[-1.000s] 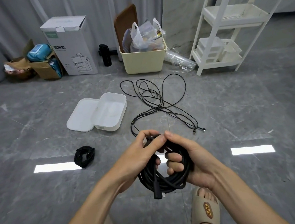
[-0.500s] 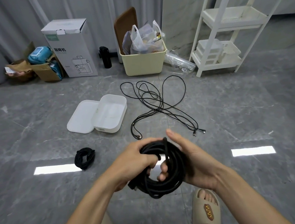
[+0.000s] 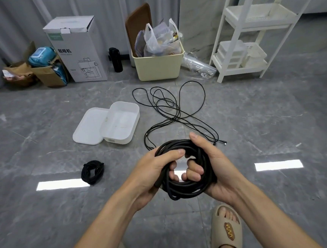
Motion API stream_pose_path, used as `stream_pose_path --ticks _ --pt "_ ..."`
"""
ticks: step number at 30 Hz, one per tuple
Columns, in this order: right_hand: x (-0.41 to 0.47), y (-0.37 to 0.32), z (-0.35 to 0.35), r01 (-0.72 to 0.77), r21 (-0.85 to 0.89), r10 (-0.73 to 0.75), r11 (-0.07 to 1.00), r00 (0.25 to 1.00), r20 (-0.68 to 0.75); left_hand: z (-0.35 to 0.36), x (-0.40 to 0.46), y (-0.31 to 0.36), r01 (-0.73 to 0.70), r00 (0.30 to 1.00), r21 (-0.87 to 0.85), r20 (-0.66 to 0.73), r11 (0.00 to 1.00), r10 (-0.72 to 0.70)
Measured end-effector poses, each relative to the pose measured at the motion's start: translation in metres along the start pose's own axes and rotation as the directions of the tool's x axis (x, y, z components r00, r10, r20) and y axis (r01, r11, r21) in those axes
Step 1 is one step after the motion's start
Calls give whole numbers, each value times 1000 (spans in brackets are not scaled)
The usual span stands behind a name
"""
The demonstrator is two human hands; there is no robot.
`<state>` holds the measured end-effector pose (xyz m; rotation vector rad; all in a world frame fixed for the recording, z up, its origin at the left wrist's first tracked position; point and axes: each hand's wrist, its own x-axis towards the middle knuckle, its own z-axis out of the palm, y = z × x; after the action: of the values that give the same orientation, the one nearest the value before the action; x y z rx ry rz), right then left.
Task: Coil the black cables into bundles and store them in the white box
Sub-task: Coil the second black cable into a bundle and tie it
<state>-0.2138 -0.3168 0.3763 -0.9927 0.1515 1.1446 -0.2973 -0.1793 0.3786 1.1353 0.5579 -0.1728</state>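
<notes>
Grey marble-pattern floor, carrying everything listed.
White shelf rack, far right, against the wall.
White appliance carton, far left of centre, upright.
Cream bin with plastic bags, beside the carton.
White box, open, its lid lying flat and touching its left side.
Loose black cables, sprawled in loops on the floor just right of the white box.
Coiled black cable, held above the floor near the camera; left hand in a grip over its left side with the thumb across the strands, right hand in a grip with fingers curled through the coil's centre.
Small black cable bundle, finished, on the floor left of the hands.
Beige sandal, bottom right.
</notes>
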Motion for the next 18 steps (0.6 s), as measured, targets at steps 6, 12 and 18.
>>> stream_pose_path --ticks 6,12,18 --pt "-5 -1 -4 -119 -103 134 988 978 162 -13 -6 7 105 987 4 123 994 -105" --pt "5 7 -1 29 -21 -30 999 997 -68 -10 -8 6 127 992 -62 33 990 -125" --pt "9 11 -1 68 -12 -69 998 987 -147 4 -2 -11 -88 957 263 -246 961 156"
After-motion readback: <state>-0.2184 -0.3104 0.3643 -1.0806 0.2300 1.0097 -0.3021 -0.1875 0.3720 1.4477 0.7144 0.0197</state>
